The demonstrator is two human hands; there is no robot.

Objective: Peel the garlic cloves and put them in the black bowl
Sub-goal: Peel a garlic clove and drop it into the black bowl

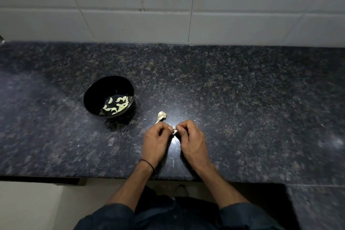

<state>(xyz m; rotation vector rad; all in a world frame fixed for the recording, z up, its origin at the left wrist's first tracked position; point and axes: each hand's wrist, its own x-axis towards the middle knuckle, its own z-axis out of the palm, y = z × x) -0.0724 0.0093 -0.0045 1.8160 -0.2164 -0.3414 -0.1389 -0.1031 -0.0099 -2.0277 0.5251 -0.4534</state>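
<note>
Pinching one garlic clove (175, 131) between them, the fingers (169, 128) of left hand (155, 140) and right hand (192, 139) curl together. Just beyond them lies a garlic bulb piece (161, 115); farther left, the black bowl (97, 90) holds peeled cloves (120, 105).

A dark speckled granite countertop (242, 108) is backed by a wall of large pale tiles (168, 5); light flooring (28, 207) is seen below.

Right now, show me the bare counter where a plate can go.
Widest: the granite counter right of the right hand, back to the tiled wall. Also bare: left of the black bowl. Crowded: the patch between bowl, garlic head and left hand, where both hands pinch a clove.
</note>
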